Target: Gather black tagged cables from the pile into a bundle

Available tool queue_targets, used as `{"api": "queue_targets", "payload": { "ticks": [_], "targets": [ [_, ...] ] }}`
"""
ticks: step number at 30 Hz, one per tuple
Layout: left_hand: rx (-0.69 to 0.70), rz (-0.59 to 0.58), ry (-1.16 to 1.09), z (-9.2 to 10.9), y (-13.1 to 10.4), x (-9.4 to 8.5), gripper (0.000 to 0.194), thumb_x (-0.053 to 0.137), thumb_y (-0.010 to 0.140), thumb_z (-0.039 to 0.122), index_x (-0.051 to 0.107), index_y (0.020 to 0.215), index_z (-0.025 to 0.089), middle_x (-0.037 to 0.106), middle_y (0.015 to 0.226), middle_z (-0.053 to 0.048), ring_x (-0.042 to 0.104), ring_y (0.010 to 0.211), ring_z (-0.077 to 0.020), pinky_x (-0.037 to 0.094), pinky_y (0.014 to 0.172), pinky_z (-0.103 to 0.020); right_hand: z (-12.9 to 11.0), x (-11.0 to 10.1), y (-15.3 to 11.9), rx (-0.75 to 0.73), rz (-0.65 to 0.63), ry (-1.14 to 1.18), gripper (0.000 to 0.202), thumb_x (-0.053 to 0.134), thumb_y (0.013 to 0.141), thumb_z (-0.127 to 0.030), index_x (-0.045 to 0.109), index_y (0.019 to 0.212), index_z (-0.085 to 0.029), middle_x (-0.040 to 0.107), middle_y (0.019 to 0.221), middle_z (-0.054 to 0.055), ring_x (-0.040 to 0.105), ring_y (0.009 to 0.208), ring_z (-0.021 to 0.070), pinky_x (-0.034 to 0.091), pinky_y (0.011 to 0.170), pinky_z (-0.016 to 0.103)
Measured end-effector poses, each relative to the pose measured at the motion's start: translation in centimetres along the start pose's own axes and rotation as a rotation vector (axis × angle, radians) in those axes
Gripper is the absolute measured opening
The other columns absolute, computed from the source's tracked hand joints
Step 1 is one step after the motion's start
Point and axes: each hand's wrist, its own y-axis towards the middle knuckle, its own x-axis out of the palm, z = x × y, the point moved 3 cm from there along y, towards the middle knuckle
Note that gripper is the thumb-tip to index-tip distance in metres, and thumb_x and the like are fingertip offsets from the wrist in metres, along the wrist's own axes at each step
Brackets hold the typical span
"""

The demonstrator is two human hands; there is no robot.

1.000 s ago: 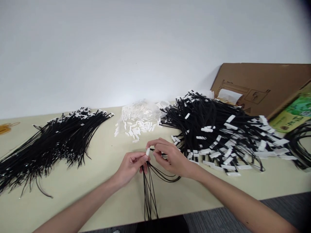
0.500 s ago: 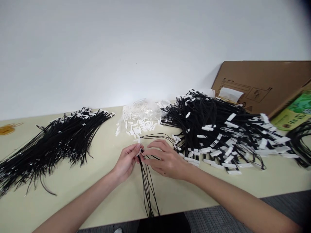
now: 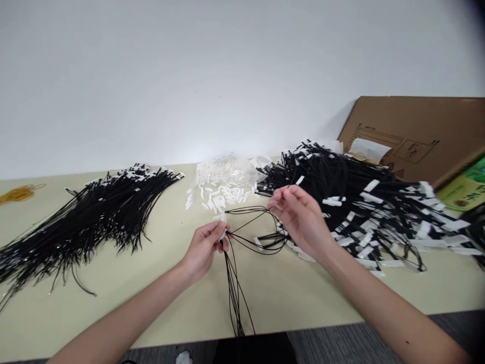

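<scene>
My left hand is closed around the white connector of a black wire bundle. Some of those wires hang down over the table's front edge, while others loop out to the right. Farther right and higher, my right hand pinches a single black wire, which runs almost straight back to the left hand. Its fingertips hide the wire's end. Beneath the loops, a white tab lies on the table.
On the left spreads a pile of black wires. Loose white connectors lie before a clear plastic bag. A larger pile of white-tagged black wires covers the right side, backed by a cardboard box. Yellow string sits far left.
My right hand has moved right and up from beside the left hand, drawing a wire out with it. The left hand keeps its hold. The whole view has shifted slightly.
</scene>
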Motion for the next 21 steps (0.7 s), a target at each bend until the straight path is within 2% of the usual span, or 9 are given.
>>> {"api": "queue_targets", "payload": {
  "ticks": [3,6,8,10,12,14,21],
  "targets": [
    [0.004,0.005,0.032,0.0,-0.1,0.1,0.032,0.057,0.073,0.039,0.055,0.081,0.008,0.052,0.068,-0.003,0.045,0.049,-0.0053,0.027,0.046,-0.018,-1.2,-1.5,0.8,-0.091,0.177,-0.052,0.007,0.052,0.080,-0.023,0.050,0.081,-0.016,0.043,0.071,-0.001,0.041,0.053,0.0027,0.039,0.049,0.017],
    [0.000,-0.001,0.044,0.0,-0.2,0.2,0.033,0.057,0.073,0.041,0.055,0.080,0.009,0.051,0.065,-0.003,0.045,0.049,-0.0055,0.027,0.046,-0.018,-2.3,-1.6,0.4,-0.335,0.229,-0.365,0.009,0.050,0.081,-0.022,0.054,0.088,-0.020,0.045,0.072,0.001,0.035,0.050,0.0040,0.027,0.041,0.018],
    [-0.007,-0.006,0.043,0.0,-0.3,0.3,0.034,0.057,0.073,0.041,0.055,0.081,0.008,0.051,0.066,-0.003,0.044,0.048,-0.0053,0.027,0.046,-0.018,-2.7,-0.6,-0.4,-0.614,0.135,-0.744,0.015,0.051,0.079,-0.014,0.058,0.090,-0.022,0.047,0.071,0.002,0.038,0.053,0.0058,0.029,0.043,0.020],
    [-0.009,0.002,0.028,-0.1,-0.3,0.2,0.034,0.058,0.072,0.041,0.055,0.081,0.008,0.050,0.067,-0.003,0.043,0.048,-0.0048,0.027,0.047,-0.018,-2.5,0.7,-1.4,-0.874,-0.037,-1.076,0.023,0.056,0.072,-0.006,0.061,0.089,-0.021,0.046,0.064,0.002,0.039,0.056,0.0072,0.030,0.046,0.021],
    [-0.007,0.018,0.000,-0.1,-0.2,0.0,0.033,0.058,0.072,0.040,0.055,0.081,0.009,0.048,0.065,-0.002,0.042,0.049,-0.0046,0.027,0.047,-0.018,-2.0,1.4,-2.1,-1.002,-0.153,-1.201,0.024,0.060,0.068,-0.004,0.060,0.087,-0.019,0.044,0.060,0.001,0.037,0.055,0.0076,0.030,0.047,0.021],
    [-0.004,0.035,-0.033,-0.2,0.0,-0.2,0.031,0.059,0.072,0.039,0.056,0.082,0.010,0.046,0.063,0.000,0.041,0.049,-0.0045,0.027,0.049,-0.018,-1.7,1.7,-2.2,-1.028,-0.194,-1.229,0.021,0.062,0.067,-0.006,0.059,0.085,-0.017,0.042,0.058,0.001,0.035,0.055,0.0077,0.029,0.048,0.022],
    [0.002,0.060,-0.085,-0.2,0.3,-0.3,0.031,0.060,0.071,0.038,0.055,0.082,0.010,0.047,0.068,0.000,0.041,0.050,-0.0041,0.028,0.049,-0.018,-1.7,1.6,-1.6,-0.930,-0.314,-1.280,0.010,0.059,0.070,-0.009,0.056,0.078,-0.015,0.044,0.061,0.001,0.031,0.057,0.0083,0.028,0.051,0.024]
  ]
}}
